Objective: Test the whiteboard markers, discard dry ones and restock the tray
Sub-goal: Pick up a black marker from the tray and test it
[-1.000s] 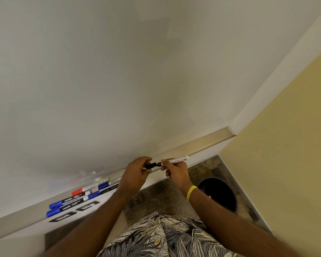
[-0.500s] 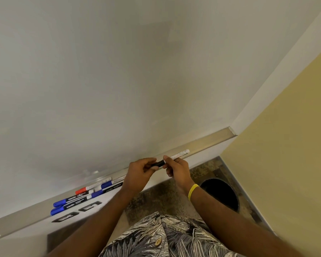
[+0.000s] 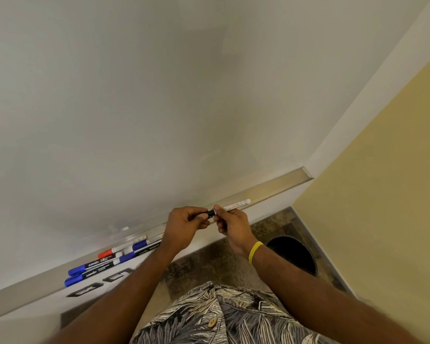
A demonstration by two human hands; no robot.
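My right hand (image 3: 230, 223) grips the white barrel of a black whiteboard marker (image 3: 236, 205), which points up and right over the metal tray (image 3: 278, 186). My left hand (image 3: 184, 225) pinches the marker's black cap (image 3: 211, 214), which sits against the barrel's end. Several markers (image 3: 104, 263), blue and red capped, lie together in the tray to the left of my hands. The blank whiteboard (image 3: 159, 108) fills the view above the tray.
A round black bin (image 3: 294, 254) stands on the mottled floor below my right wrist, in the corner. A yellow wall (image 3: 382, 194) closes the right side. Two dark rectangular labels (image 3: 102, 284) sit on the panel below the tray.
A second ago the cap was apart from the barrel with the tip showing. My hands have come together, and the cap now sits on the marker's end.
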